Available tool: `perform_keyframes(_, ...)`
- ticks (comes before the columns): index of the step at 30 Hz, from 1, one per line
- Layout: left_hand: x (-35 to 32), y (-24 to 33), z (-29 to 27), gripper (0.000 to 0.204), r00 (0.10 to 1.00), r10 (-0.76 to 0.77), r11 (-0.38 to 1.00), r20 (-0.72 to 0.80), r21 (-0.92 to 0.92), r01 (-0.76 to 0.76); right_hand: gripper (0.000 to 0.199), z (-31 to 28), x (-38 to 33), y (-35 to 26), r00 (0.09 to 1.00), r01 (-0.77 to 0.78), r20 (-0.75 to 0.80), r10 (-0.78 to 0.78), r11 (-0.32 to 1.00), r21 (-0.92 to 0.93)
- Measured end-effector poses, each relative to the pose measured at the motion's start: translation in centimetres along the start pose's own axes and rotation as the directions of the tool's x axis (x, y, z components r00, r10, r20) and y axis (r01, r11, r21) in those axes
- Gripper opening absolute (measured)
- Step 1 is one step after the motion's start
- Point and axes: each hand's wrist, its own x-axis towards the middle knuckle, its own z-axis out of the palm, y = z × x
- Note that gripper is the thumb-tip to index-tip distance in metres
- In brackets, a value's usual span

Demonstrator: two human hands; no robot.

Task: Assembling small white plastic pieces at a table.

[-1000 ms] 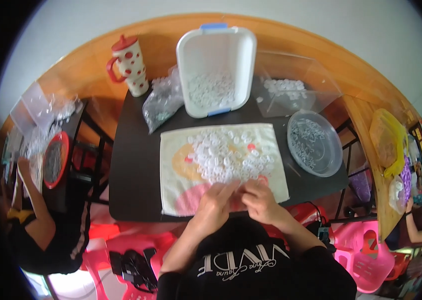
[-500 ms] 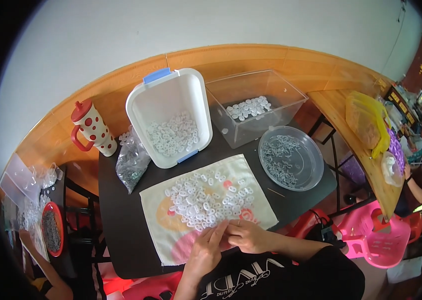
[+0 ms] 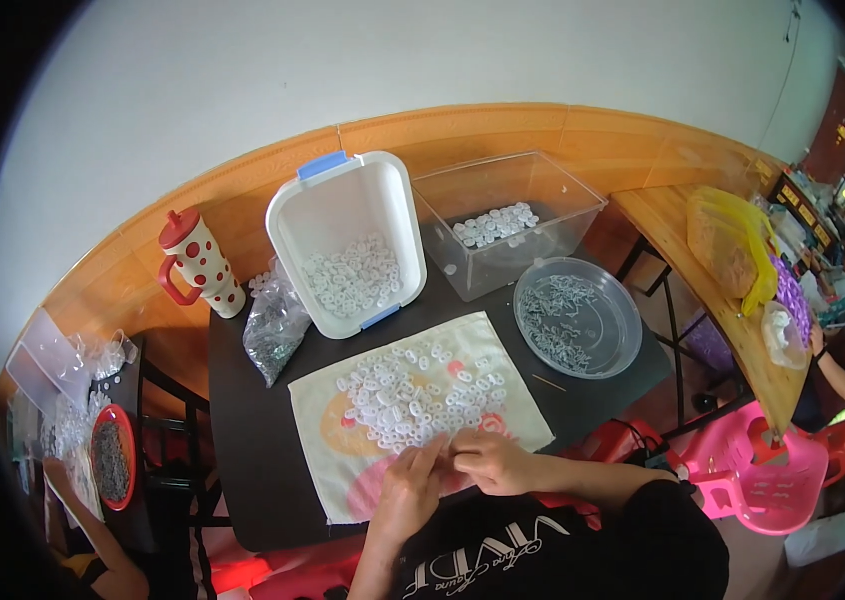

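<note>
A pile of small white plastic pieces (image 3: 393, 400) is spread over a pale printed cloth (image 3: 323, 490) on the black table. At the pile's near edge my left hand (image 3: 408, 492) and my right hand (image 3: 491, 462) come together, fingertips almost touching. Both are closed in a pinch; what lies between the fingers is too small and covered to make out. Beyond the cloth to the right stands a round clear tray (image 3: 615, 330) holding many small grey metal pieces. A thin stick (image 3: 549, 383) rests on the table beside it.
Behind the cloth stand a white bin (image 3: 293, 215) and a clear box (image 3: 513, 265), both with white pieces inside. A plastic bag (image 3: 278, 335) and dotted tumbler (image 3: 205, 265) are at left. Another person's arm (image 3: 93, 530) is beside a red basin (image 3: 130, 430). Pink chair (image 3: 768, 470) at right.
The view has shifted slightly, so the table items sit a little differently in the picture. My hands stay pinched together at the pile's near edge, with only small finger movement.
</note>
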Motion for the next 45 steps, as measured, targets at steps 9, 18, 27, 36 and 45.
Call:
perform_keyframes(9,-0.5,-0.1,0.3,0.030,0.976,0.116,0.990,-0.186,0.103,-0.098,0.004,-16.0,11.0,3.6,0.770,-0.094,-0.571,-0.285,0.834,-0.543)
perform_keyframes(18,-0.5,-0.3,0.5,0.017,0.968,0.214,0.964,-0.130,0.190,-0.187,0.012,-10.3,6.9,4.9,0.970,-0.214,-0.169,0.175,0.943,-0.255)
perform_keyframes(27,-0.5,-0.6,0.5,0.016,0.967,0.225,0.961,-0.119,0.189,-0.200,0.016,-5.6,4.5,6.0,0.923,-0.348,-0.033,0.383,0.796,-0.495)
perform_keyframes(36,-0.5,-0.3,0.5,0.015,0.973,0.199,0.968,-0.119,0.180,-0.176,0.012,-4.4,2.9,1.6,0.973,-0.200,-0.176,0.147,0.922,-0.331)
perform_keyframes(45,-0.3,0.1,0.7,0.012,0.980,0.157,0.973,-0.123,0.192,-0.132,0.009,-7.0,2.2,3.5,0.951,-0.246,-0.223,0.213,0.960,-0.133)
